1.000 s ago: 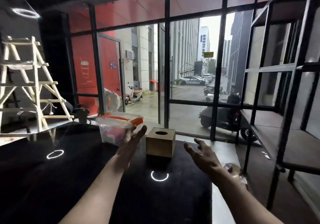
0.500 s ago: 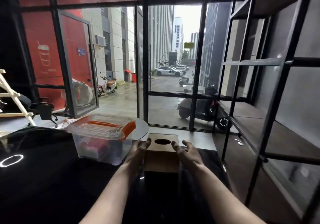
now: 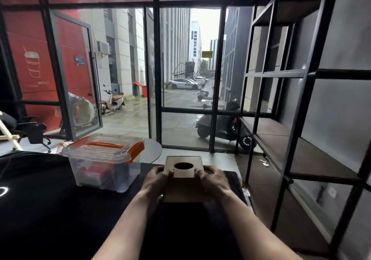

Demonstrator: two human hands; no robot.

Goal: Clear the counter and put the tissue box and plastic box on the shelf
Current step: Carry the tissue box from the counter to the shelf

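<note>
A brown cube-shaped tissue box with a round hole in its top sits at the far right of the black counter. My left hand grips its left side and my right hand grips its right side, thumbs on the top edge. To the left stands a clear plastic box with an orange-latched lid and red contents, untouched. The black metal shelf with dark boards rises on the right.
Large glass panes with black frames stand behind the counter, with scooters and a street outside. A round grey table lies just beyond the counter. A gap of floor separates the counter's right edge from the shelf.
Both hands moved forward and closed on the sides of the tissue box. The view has swung right and nearer, so the ladder has left the frame.
</note>
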